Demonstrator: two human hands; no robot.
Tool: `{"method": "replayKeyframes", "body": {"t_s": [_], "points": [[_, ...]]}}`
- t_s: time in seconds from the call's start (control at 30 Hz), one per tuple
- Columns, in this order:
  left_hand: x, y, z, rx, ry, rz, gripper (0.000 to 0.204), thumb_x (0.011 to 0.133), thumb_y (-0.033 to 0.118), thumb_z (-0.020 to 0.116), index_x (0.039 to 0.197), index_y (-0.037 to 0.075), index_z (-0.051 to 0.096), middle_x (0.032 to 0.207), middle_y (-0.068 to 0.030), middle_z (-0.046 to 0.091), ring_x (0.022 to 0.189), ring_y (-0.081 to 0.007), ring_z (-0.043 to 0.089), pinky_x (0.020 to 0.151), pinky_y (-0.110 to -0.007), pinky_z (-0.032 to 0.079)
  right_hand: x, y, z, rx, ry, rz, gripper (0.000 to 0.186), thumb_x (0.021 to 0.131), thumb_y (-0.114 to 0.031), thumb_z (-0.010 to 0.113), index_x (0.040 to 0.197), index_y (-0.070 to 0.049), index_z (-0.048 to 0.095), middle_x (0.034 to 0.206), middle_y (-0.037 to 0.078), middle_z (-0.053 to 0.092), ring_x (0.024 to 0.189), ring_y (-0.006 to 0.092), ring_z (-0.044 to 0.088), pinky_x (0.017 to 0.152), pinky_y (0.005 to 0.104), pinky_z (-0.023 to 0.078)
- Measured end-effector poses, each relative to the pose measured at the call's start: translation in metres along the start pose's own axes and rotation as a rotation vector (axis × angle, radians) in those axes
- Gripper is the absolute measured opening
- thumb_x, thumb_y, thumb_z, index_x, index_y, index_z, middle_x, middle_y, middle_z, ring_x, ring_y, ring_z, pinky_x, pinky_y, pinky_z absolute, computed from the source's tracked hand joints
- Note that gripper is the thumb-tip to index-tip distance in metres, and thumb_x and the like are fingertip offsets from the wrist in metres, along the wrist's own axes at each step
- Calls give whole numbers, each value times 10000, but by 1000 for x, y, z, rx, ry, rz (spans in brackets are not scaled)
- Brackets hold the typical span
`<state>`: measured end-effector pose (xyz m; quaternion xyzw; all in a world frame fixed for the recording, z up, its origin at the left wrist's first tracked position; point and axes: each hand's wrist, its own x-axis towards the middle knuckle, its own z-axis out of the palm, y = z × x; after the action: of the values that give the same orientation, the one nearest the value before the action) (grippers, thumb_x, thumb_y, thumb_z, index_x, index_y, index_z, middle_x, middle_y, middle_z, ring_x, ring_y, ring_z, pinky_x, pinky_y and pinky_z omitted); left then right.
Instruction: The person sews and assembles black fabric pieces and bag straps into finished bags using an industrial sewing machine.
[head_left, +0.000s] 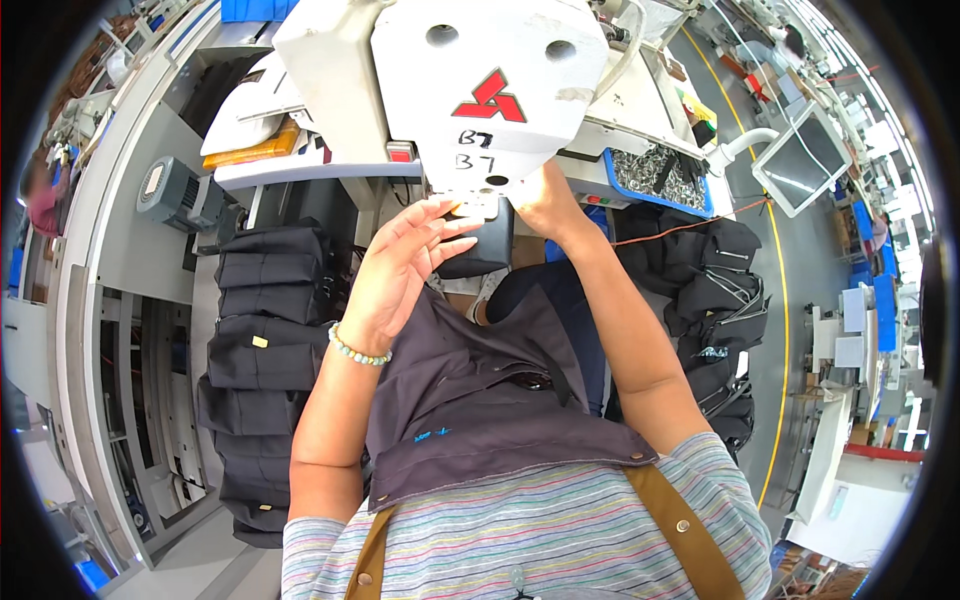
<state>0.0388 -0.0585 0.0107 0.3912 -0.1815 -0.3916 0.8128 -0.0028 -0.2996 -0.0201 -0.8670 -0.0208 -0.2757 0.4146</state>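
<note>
A white industrial sewing machine head (490,90) stands right in front of me. Below its lower tip, a smooth black piece (485,250) hangs or sits; I cannot tell if it is material or part of the machine. My left hand (405,250), with a beaded bracelet (358,346) on its wrist, is at the left of the needle area. Its fingers are stretched and apart, tips close to the metal parts under the head. On the other side, my right hand (548,208) reaches in beside the black piece; the machine head hides its fingers.
Bundled black fabric pieces (262,350) are stacked at my left, and more black pieces with metal rods (720,295) lie at my right. A blue tray (660,180) of small metal parts stands on the right of the table. A grey motor (170,190) juts out at left.
</note>
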Motion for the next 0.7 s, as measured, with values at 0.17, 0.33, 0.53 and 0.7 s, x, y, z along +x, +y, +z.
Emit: {"method": "replayKeyframes", "body": {"t_s": [0.17, 0.33, 0.53, 0.7], "points": [[-6, -2, 9, -26, -13, -51, 360, 1007, 93, 540, 1336, -53, 554, 1345, -164, 603, 1224, -347, 625, 1025, -397, 514, -12, -25, -10, -90, -195, 56, 231, 874, -75, 565, 1023, 37, 700, 961, 216, 697, 858, 375, 667, 760, 404, 514], [-20, -18, 25, 111, -77, -101, 468, 1000, 107, 561, 1431, -51, 468, 1084, -111, 668, 1054, -192, 668, 908, -303, 519, -14, -28, -13, -15, -234, 130, 215, 865, -66, 555, 980, 53, 693, 915, 218, 688, 809, 356, 657, 753, 398, 508], [-21, -39, 24, 244, -179, -16, 649, 989, 56, 618, 1560, 16, 312, 1123, -112, 621, 989, -187, 669, 818, -298, 540, -10, -29, -13, -12, -249, 135, 191, 868, -66, 562, 952, 56, 683, 886, 213, 675, 778, 351, 641, 725, 400, 501], [-21, -32, 27, 278, -189, -69, 665, 991, 46, 610, 1569, 0, 286, 1408, -132, 444, 977, -191, 682, 806, -284, 548, -10, -21, -13, -86, -214, -18, 144, 860, -65, 586, 804, 66, 607, 745, 204, 620, 649, 350, 569, 632, 414, 445]]}}
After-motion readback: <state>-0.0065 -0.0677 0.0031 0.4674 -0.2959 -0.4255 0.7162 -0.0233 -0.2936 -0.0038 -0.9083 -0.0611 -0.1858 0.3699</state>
